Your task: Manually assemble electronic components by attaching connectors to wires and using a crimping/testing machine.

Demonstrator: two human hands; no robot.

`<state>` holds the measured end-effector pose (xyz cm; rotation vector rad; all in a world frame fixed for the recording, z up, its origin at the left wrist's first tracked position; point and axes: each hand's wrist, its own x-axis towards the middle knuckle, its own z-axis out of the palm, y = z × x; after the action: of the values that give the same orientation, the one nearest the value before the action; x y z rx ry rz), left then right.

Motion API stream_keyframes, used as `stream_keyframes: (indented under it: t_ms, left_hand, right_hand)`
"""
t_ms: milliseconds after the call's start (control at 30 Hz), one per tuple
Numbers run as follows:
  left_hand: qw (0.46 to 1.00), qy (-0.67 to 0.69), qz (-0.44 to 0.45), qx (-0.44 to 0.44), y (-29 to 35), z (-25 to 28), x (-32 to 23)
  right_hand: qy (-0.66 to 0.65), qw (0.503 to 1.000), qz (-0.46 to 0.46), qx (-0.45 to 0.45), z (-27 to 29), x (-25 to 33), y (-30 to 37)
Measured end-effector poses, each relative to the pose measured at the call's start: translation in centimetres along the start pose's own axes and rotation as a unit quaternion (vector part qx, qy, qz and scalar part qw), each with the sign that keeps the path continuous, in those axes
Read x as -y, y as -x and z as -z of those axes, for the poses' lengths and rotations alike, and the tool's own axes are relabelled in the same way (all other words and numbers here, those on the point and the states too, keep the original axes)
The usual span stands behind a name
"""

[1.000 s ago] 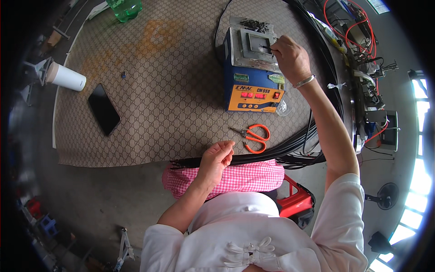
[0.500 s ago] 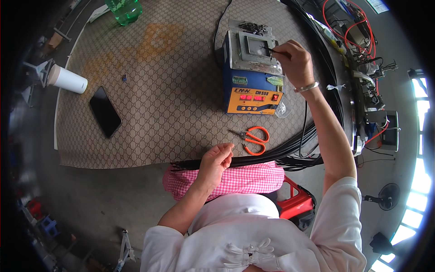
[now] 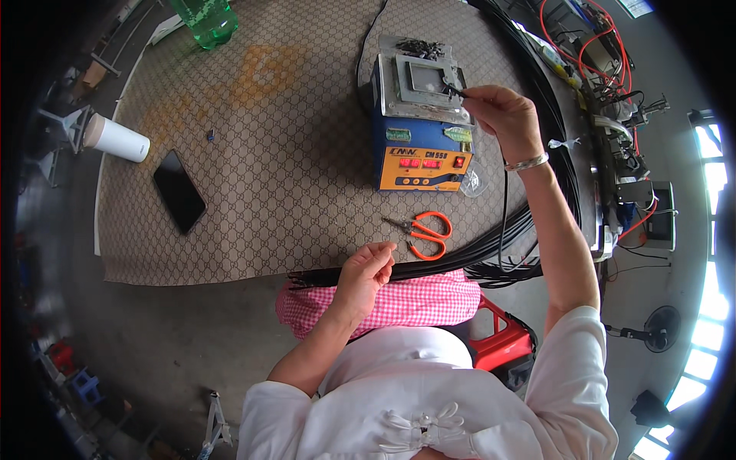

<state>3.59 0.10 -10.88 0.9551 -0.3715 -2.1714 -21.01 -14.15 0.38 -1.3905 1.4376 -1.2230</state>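
My right hand (image 3: 506, 119) pinches a black cable (image 3: 504, 218) by its end, and the rest of the cable hangs below the hand. The tip of that end is over the right side of the square metal pot opening (image 3: 424, 77), on top of a blue and orange solder pot (image 3: 418, 165) with a lit red display. Whether the tip touches the molten surface I cannot tell. At the table's near edge my left hand (image 3: 366, 276) is closed, thumb against forefinger; anything inside is hidden. Orange-handled scissors (image 3: 428, 234) lie just beyond it.
A thick bundle of black cables (image 3: 556, 138) curves along the table's right and near edges. Dark scraps (image 3: 420, 48) lie behind the pot opening. On the left are a phone (image 3: 179, 192), a white cup (image 3: 119, 139) and a green bottle (image 3: 205, 21).
My right hand has drawn slightly right and nearer, away from the pot opening, with the cable end. The left hand keeps its place. The view has shifted a little.
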Motion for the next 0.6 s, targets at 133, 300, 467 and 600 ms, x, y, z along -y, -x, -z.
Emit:
stream_keyframes:
  t_ms: [133, 300, 467, 600]
  left_hand:
    - [1.0, -0.001, 0.0, -0.004, 0.0, 0.1, 0.0]
    - [1.0, -0.004, 0.012, -0.014, -0.2, 0.2, 0.0]
    - [1.0, 0.006, 0.017, -0.008, -0.4, 0.4, 0.0]
    - [1.0, 0.012, 0.021, -0.005, -0.5, 0.6, 0.0]
  right_hand:
    - [0.134, 0.987, 0.082, -0.018, 0.2, 0.2, -0.5]
    - [0.428, 0.854, 0.295, 0.009, 0.6, 1.2, -2.9]
    - [0.607, 0.753, 0.244, 0.073, -0.6, 2.2, -5.2]
    - [0.677, 0.687, 0.237, 0.117, -1.6, 2.1, -6.2]
